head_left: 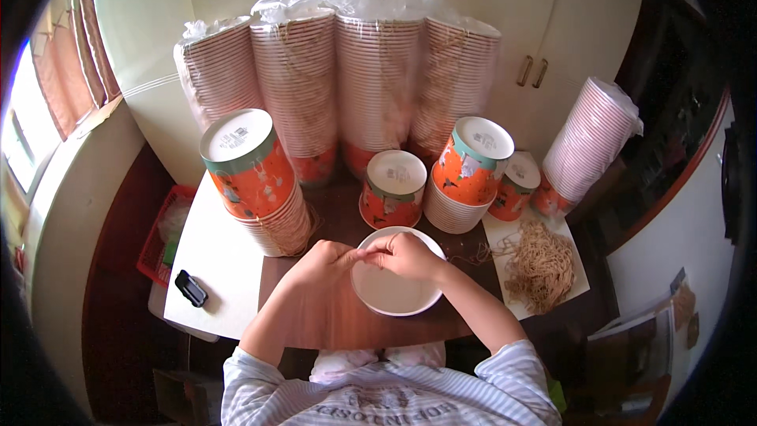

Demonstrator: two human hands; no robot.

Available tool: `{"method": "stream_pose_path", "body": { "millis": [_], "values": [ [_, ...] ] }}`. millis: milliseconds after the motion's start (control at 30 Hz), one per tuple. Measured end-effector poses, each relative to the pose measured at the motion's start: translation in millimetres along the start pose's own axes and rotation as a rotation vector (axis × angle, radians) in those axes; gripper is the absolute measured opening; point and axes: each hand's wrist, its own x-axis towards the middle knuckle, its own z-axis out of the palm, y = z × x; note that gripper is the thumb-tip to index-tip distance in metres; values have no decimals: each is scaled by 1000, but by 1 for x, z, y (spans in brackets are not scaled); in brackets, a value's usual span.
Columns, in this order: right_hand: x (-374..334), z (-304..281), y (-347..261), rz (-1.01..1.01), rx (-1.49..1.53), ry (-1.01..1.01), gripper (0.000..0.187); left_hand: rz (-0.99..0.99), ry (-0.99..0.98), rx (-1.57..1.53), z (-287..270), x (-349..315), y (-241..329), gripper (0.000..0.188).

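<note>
My left hand (327, 259) and my right hand (406, 255) meet with fingertips pinched together over the far rim of an open white paper bucket (398, 293). Whatever is between the fingers is too small to make out. The bucket stands upright at the near middle of the brown table, its inside facing up at me. Just beyond it, an orange and green paper bucket (394, 180) rests upside down. To the right lies a tangled heap of tan cord (542, 267), with a few loose strands trailing toward my right hand.
Upside-down bucket stacks stand at left (256, 181) and right (469, 173). Tall plastic-wrapped bucket stacks (378, 79) line the back, with another wrapped stack (595, 138) at far right. A small black case (191, 289) lies on the white surface at left, near a red basket (158, 237).
</note>
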Motion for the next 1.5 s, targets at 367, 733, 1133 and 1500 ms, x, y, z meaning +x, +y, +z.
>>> {"method": "stream_pose_path", "body": {
  "millis": [367, 733, 1133, 1500],
  "values": [
    [7, 0, 25, 202, -133, 91, 19, -5, 255, -602, 47, 15, -54, 28],
    [8, 6, 29, 219, -212, 28, 19, -37, 228, -722, 50, 12, -53, 29],
    [9, 9, 34, 188, -241, 78, 20, -48, 240, -704, 50, 10, -51, 26],
    [10, 10, 35, 192, -310, 88, 21, -34, 262, -598, 50, 8, -50, 23]
  ]
}}
